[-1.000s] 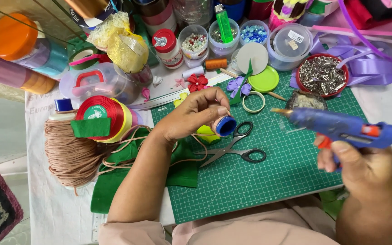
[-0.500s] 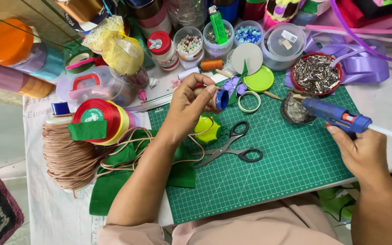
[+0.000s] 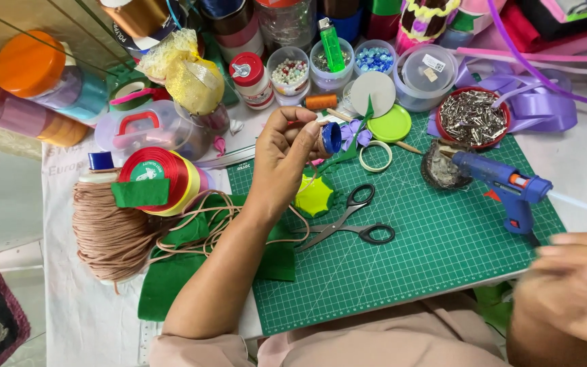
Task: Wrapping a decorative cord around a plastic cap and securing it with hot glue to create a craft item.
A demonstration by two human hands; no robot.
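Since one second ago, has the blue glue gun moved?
Yes. The glue gun left the right hand and now rests on the green cutting mat, beside the red bowl of pins.

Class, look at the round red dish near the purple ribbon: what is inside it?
The red dish is heaped with small silvery metal clips. The heap covers its bottom, so anything beneath cannot be seen.

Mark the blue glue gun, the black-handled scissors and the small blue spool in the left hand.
blue glue gun [image 3: 504, 187]: head view, on its body.
black-handled scissors [image 3: 348, 221]: head view, near the pivot.
small blue spool [image 3: 331, 138]: head view, its round end.
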